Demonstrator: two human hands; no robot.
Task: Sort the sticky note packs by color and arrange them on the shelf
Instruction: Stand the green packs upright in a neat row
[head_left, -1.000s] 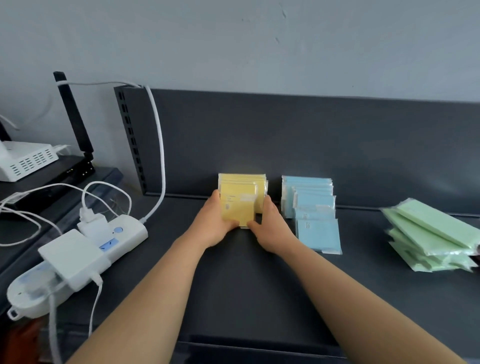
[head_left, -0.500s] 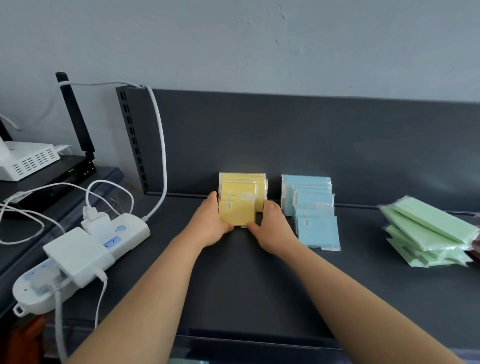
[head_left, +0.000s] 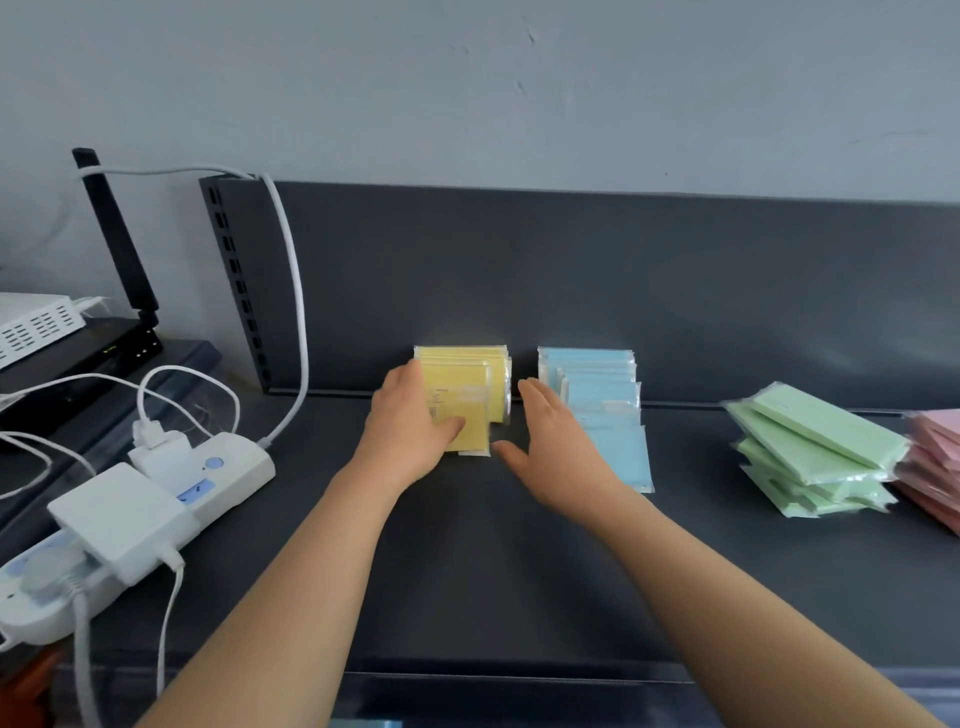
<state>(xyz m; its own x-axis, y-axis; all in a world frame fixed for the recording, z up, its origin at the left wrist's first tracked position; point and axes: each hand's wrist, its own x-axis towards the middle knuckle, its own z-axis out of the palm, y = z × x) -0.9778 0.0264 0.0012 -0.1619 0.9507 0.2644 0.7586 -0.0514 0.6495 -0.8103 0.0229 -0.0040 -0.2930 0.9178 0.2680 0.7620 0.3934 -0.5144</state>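
A row of yellow sticky note packs (head_left: 478, 384) leans against the dark back panel of the shelf (head_left: 467, 561). My left hand (head_left: 410, 431) lies over the front yellow pack, thumb across its face. My right hand (head_left: 550, 447) hovers just right of the yellow row with fingers spread, touching nothing I can see. It partly covers the blue packs (head_left: 602, 395) lined up beside the yellow ones. A loose heap of green packs (head_left: 815, 452) lies further right, and pink packs (head_left: 935, 467) show at the right edge.
A white power strip (head_left: 156, 499) with plugged adapters and cables lies on the shelf's left end. A white cable (head_left: 296, 291) hangs along the slotted upright. A black router with antenna (head_left: 114, 244) and a white box (head_left: 31, 327) sit on the neighbouring shelf.
My right hand has let go of the yellow packs and moved right with fingers spread. My left hand slid further over the front yellow pack. The view shifted, revealing pink packs.
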